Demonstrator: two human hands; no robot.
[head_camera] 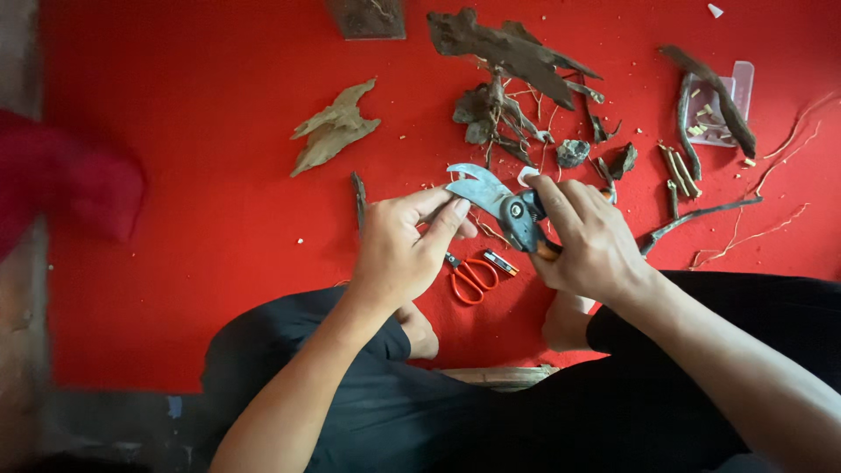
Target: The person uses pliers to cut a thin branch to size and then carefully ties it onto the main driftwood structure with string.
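Looking straight down at someone sitting cross-legged on a red mat (193, 201), black trousers, bare feet tucked in. The right hand (589, 241) has its grip wrapped tight around the handles of a pair of pruning shears (499, 203), grey metal with an orange bit of handle poking out under the palm. The curved blade points up and to the left, and it looks parted from the lower jaw. The left hand (405, 245) sits right beside the blade, thumb and forefinger pressed together at the blade's underside. They seem to be pinching something small there, but I can't tell what, it's hidden behind the fingers.

Just below the hands, lying on the mat, is a small pair of orange-handled scissors (470, 277), with a little dark and silver object (500, 262) right next to it.

Further out there's a whole mess of dry wood: a big dark chunk of bark (499, 48) with a tangle of roots (498, 118) under it, a pale flat piece of wood (335, 127) off to the left, a thin dark stick (358, 198) near the left hand, and a long bent twig (696, 217) on the right. A clear plastic tray (729, 105) sits top right with short cut bits in it.
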